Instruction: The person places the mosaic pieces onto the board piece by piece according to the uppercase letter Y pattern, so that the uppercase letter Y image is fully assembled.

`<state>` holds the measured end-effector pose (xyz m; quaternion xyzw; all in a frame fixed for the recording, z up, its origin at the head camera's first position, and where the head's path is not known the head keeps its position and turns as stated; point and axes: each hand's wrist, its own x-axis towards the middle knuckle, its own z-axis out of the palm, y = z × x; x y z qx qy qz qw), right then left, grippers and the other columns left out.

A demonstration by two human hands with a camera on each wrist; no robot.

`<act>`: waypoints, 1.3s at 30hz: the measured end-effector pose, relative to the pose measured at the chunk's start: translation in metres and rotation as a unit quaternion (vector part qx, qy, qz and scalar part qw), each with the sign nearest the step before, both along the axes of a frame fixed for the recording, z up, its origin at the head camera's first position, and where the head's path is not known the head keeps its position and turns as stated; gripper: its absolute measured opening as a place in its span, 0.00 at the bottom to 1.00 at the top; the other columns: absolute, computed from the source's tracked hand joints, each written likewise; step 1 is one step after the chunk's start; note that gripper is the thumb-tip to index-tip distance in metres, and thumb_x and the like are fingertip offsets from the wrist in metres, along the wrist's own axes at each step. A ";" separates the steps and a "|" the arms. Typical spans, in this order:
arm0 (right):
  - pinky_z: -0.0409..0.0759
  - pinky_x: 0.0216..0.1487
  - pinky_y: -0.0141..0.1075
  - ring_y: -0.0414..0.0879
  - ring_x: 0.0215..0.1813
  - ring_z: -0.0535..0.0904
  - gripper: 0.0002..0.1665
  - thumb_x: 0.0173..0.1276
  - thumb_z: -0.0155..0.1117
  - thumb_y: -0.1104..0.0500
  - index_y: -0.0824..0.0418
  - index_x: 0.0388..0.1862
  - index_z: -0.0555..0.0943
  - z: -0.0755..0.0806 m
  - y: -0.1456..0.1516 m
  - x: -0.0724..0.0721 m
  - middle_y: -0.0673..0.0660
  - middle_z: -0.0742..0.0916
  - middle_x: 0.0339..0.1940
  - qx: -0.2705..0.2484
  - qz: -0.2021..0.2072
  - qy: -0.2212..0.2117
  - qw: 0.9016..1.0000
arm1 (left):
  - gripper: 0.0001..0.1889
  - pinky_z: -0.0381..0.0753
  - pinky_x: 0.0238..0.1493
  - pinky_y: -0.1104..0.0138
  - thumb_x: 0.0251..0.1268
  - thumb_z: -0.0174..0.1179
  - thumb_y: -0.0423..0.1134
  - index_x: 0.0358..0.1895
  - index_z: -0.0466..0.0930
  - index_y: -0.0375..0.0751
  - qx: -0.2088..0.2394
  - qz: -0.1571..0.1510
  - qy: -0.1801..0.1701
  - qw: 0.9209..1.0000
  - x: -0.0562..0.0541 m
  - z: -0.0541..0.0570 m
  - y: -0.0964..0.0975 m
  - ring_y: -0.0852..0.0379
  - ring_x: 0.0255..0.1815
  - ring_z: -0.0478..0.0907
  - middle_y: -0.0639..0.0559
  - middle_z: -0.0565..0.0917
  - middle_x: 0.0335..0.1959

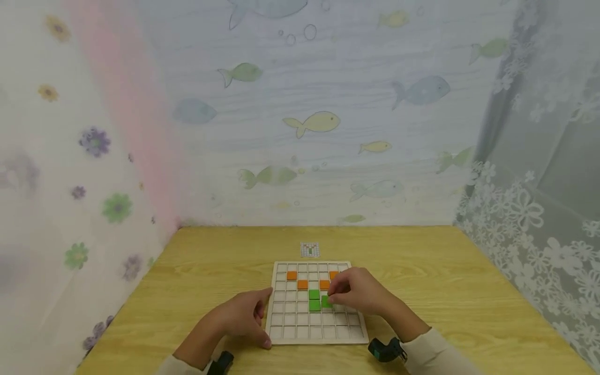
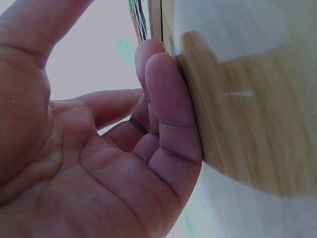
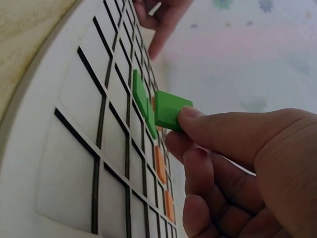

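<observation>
A square wooden grid board (image 1: 284, 319) lies flat on the table. Between thumb and index finger, my right hand (image 1: 363, 292) pinches a green square tile (image 3: 171, 109), held just off the board's surface. Two other green tiles (image 1: 314, 305) sit in neighbouring cells, one above the other in the head view. Farther up the board are several orange tiles (image 1: 302, 285), one partly covered by the right hand. My left hand (image 1: 241, 316) touches the board's left edge, thumb by the near corner and index finger higher up. In the left wrist view its other fingers (image 2: 168, 94) bend loosely, holding nothing.
A small printed pattern card (image 1: 310, 250) lies just beyond the board. The wooden table (image 1: 422, 260) meets a fish-printed wall (image 1: 319, 156) at the back. Flower-patterned curtains hang along the left and right sides.
</observation>
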<state>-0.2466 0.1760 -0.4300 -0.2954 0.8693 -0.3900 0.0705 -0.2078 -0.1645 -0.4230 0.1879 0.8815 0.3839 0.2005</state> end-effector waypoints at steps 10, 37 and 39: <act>0.84 0.38 0.33 0.38 0.34 0.86 0.03 0.69 0.75 0.55 0.51 0.37 0.89 -0.005 -0.010 0.006 0.43 0.90 0.33 -0.026 0.002 -0.019 0.999 | 0.64 0.69 0.30 0.68 0.37 0.88 0.40 0.81 0.57 0.34 -0.009 -0.001 0.002 1.000 -0.001 -0.001 0.002 0.56 0.33 0.73 0.47 0.77 0.37; 0.82 0.37 0.30 0.33 0.33 0.84 0.03 0.66 0.78 0.56 0.49 0.32 0.90 -0.013 -0.028 0.013 0.40 0.89 0.29 -0.018 -0.001 0.005 1.000 | 0.65 0.68 0.28 0.67 0.36 0.88 0.41 0.81 0.57 0.34 -0.020 0.003 0.001 1.000 -0.001 0.001 0.001 0.55 0.32 0.72 0.46 0.76 0.37; 0.81 0.37 0.30 0.33 0.32 0.84 0.03 0.66 0.78 0.56 0.49 0.32 0.90 -0.013 -0.028 0.014 0.41 0.90 0.29 -0.015 -0.001 0.007 1.000 | 0.64 0.68 0.28 0.67 0.36 0.88 0.41 0.81 0.57 0.33 -0.021 0.001 0.003 1.000 -0.001 0.001 0.001 0.55 0.32 0.72 0.46 0.76 0.37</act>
